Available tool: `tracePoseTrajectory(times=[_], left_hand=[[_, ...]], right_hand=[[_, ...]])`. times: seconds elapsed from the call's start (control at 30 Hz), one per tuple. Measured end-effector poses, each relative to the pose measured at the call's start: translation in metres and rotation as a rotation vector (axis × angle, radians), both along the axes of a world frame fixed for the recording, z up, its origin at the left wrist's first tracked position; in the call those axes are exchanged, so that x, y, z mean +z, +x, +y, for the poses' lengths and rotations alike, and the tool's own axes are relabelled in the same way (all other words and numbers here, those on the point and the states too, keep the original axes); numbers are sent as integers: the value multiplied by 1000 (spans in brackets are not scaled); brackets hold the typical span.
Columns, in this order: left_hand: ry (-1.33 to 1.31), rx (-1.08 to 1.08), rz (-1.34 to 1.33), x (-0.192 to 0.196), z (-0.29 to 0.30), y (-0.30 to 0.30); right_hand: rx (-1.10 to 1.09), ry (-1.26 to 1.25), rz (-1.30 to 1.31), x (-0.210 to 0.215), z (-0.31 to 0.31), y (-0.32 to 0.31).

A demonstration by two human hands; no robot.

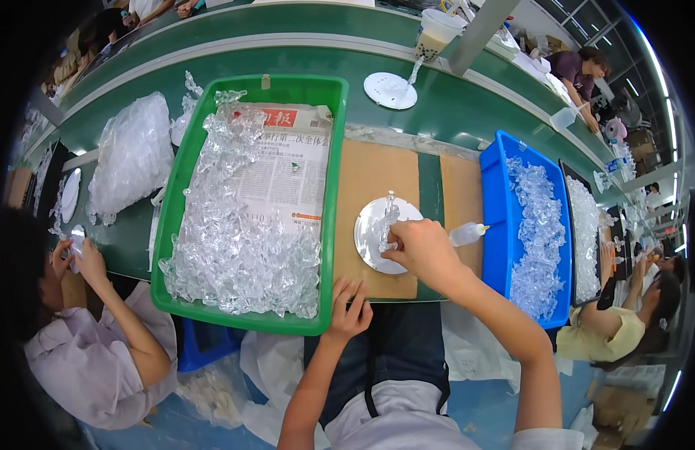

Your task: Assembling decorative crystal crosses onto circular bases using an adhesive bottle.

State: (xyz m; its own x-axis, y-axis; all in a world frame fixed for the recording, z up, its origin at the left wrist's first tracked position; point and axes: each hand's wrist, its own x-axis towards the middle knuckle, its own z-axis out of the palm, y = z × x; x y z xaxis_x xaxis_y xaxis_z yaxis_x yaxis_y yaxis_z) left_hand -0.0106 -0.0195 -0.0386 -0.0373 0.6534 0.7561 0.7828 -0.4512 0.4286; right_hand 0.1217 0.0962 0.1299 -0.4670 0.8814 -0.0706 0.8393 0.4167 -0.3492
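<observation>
Head view: the left hand (349, 309) rests with fingers spread loosely, grasping nothing, on the near rim of the green tray (331, 225). Farther out, the right hand (422, 251) has its fingers pinched on a clear crystal piece (388, 221) upright on the round silver disc (381, 234). Just right of those fingers lies a small glue bottle (467, 234), then the blue bin (496, 217).
</observation>
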Motion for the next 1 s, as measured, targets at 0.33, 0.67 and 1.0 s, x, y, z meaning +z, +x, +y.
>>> tracePoseTrajectory(times=[0.33,0.67,1.0], left_hand=[[31,6,-7,-1,1,1],[-3,5,6,4,-1,-2],[7,-3,16,-6,-1,2]], right_hand=[[-46,-80,107,-1,0,2],[52,152,-116,59,7,4],[898,466,-275,51,45,2]])
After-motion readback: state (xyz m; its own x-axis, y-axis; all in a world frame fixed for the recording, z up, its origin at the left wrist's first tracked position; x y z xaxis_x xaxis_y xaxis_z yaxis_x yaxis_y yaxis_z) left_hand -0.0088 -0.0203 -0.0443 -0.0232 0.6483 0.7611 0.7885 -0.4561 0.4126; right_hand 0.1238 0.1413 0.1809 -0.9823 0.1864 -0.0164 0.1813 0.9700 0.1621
